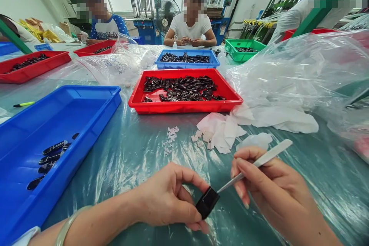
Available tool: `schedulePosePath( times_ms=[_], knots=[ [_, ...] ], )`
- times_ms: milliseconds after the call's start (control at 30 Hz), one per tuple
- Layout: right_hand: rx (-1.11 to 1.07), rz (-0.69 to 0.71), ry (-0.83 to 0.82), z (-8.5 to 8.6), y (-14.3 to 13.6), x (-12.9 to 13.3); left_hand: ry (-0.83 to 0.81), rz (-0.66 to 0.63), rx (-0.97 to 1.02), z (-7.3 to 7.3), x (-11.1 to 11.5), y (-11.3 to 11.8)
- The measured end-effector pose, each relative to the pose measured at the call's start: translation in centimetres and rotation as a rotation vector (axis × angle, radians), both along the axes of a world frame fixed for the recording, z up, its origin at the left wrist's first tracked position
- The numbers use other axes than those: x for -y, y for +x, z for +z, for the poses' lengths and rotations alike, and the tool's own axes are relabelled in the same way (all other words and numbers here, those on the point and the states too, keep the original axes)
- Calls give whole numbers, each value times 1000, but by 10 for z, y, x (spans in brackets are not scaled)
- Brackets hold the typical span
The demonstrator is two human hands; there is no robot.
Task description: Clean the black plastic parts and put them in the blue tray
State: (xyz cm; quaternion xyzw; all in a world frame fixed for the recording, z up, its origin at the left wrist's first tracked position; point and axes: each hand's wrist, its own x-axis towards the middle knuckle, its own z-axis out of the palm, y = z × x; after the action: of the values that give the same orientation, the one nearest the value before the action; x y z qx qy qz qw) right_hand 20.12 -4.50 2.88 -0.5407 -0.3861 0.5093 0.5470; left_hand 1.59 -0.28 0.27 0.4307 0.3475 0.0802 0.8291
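Note:
Low in the middle of the head view, my left hand (168, 198) pinches a small glossy black plastic part (207, 203) between thumb and fingers. My right hand (273, 184) grips slim metal tweezers (272, 154) like a pen, their wide end pointing up to the right. The narrow tip meets the upper right edge of the black part; whether it grips anything there is too small to tell. Just ahead of my hands, small pale scraps (171, 135) lie on the plastic-covered table (121, 153).
Ahead stands a red tray (186, 107) of black parts, and at left a blue tray (98, 94) holding several. Crumpled white tissue (221, 130) and clear plastic sheeting (288, 73) lie to the right. Two people sit across the table, with more trays nearby.

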Motion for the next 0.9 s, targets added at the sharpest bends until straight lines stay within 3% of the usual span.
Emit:
schedulePosePath(
  times_ms=[133, 300, 900],
  knots=[
    [-13, 123, -59, -8, 2, -3, 18, -20, -8, 2, 2, 1],
    [-58, 168, -103, -15, 3, -2, 37, -38, -7, 5, 3, 3],
    [-33, 174, -169, -11, -3, 0, 24, -47, -20, 5, 3, 3]
  ],
)
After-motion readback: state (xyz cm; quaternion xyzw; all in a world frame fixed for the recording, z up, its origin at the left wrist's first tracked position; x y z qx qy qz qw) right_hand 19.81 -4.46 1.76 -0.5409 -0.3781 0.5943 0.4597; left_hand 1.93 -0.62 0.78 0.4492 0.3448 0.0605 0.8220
